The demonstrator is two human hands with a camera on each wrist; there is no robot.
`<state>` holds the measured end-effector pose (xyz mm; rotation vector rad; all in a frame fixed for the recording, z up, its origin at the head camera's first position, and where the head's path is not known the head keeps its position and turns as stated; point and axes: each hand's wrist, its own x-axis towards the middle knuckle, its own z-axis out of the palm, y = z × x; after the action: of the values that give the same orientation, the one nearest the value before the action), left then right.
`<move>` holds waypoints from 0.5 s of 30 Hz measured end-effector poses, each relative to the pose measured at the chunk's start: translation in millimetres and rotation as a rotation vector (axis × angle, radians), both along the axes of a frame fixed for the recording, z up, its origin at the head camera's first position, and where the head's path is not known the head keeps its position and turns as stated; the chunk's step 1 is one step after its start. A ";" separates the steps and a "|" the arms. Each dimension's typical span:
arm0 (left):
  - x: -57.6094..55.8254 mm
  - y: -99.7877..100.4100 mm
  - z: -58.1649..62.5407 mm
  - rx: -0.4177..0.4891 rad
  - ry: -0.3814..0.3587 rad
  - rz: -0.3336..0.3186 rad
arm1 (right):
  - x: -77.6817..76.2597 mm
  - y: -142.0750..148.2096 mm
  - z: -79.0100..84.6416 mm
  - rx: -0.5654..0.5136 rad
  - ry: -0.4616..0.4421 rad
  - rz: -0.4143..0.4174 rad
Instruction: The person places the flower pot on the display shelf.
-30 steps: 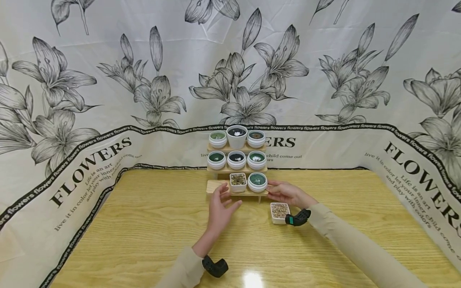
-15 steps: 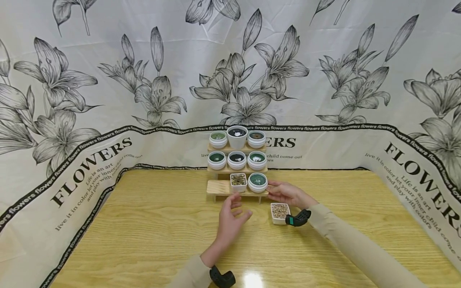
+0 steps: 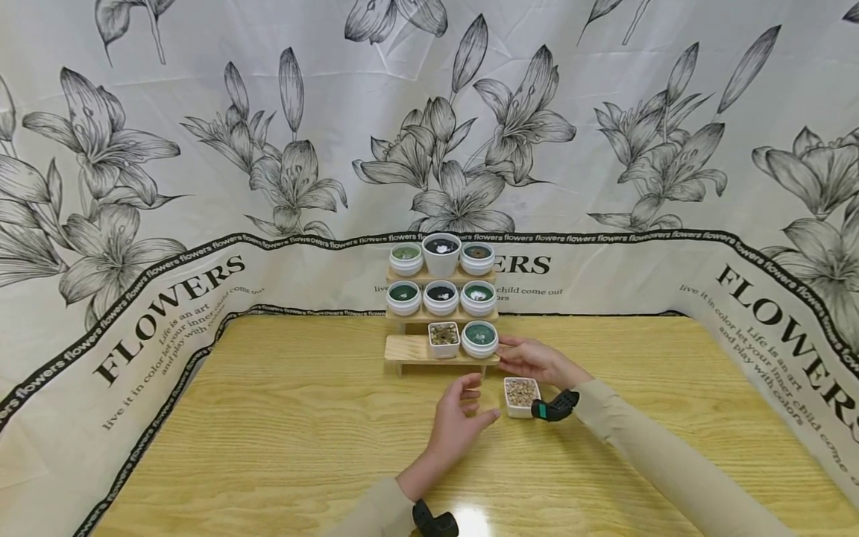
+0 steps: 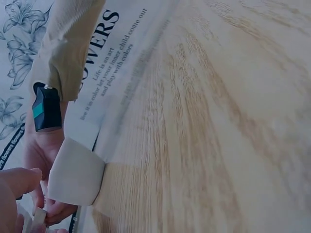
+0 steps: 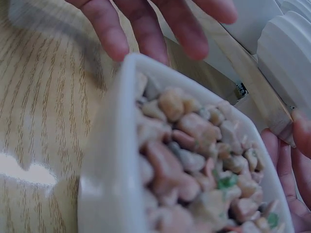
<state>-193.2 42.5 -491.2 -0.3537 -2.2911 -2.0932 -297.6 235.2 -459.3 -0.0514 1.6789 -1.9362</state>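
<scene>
A three-tier wooden stand [image 3: 407, 347] bears several small white pots. At the right end of its lowest tier, my right hand [image 3: 530, 363] pinches the board; the right wrist view shows the thumb [image 5: 302, 133] over the edge and fingers beneath. Just in front, on the table, sits a square white pot of pebbles [image 3: 521, 394], pinkish and tan with green bits. My left hand [image 3: 456, 426] is beside this pot on its left, fingers loosely bent and holding nothing. Whether its fingertips touch the pot I cannot tell. The pot's white wall [image 4: 75, 174] faces the left wrist camera.
On the lowest tier stand a square pot of stones [image 3: 444, 339] and a round pot with a green top [image 3: 479, 339]. More round pots, such as the dark-topped one [image 3: 441, 297], line the tiers above. A flower-printed cloth [image 3: 302, 283] hangs behind the wooden table [image 3: 295, 418].
My left hand has left the front of the stand's lowest tier and moved right and nearer, up beside the pebble pot. My right hand keeps its place at the stand's end.
</scene>
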 end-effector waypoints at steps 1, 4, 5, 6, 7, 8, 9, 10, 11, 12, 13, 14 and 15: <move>-0.5 2.0 -0.7 0.001 -0.005 -0.010 | 0.3 -0.1 0.5 0.001 -0.005 -0.005; -2.4 7.4 -2.7 0.003 -0.023 -0.034 | 1.1 -0.4 2.6 0.001 -0.026 -0.023; -3.1 9.0 -3.5 0.001 -0.028 -0.038 | 1.3 -0.8 3.2 -0.002 -0.034 -0.028; -3.8 10.6 -4.1 -0.003 -0.032 -0.042 | 1.4 -1.1 3.7 -0.004 -0.039 -0.029; -4.4 12.0 -4.6 -0.006 -0.039 -0.045 | 1.7 -1.4 4.4 -0.006 -0.042 -0.028; -4.9 13.3 -4.9 -0.010 -0.041 -0.049 | 1.8 -1.8 4.5 -0.007 -0.044 -0.027; -5.4 14.7 -5.1 -0.013 -0.046 -0.052 | 1.8 -2.3 4.4 -0.005 -0.042 -0.024; -5.8 15.7 -5.2 -0.019 -0.045 -0.056 | 2.0 -2.4 4.6 -0.007 -0.037 -0.018; -6.1 16.8 -5.2 -0.023 -0.050 -0.061 | 2.2 -2.5 4.6 -0.009 -0.031 -0.011; -6.4 17.6 -5.0 -0.027 -0.053 -0.066 | 2.2 -2.4 4.4 -0.009 -0.026 -0.005; -6.8 18.4 -5.0 -0.031 -0.056 -0.073 | 2.3 -2.3 4.3 -0.010 -0.023 -0.004; -7.2 19.1 -4.9 -0.034 -0.052 -0.080 | 2.3 -2.0 4.1 -0.010 -0.022 -0.004; -7.7 19.7 -4.9 -0.036 -0.053 -0.088 | 2.1 -1.7 3.9 -0.008 -0.020 -0.003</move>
<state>-200.9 62.1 -496.1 -0.4122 -2.3873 -2.1286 -295.5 233.5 -455.4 -0.0325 1.6597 -1.9396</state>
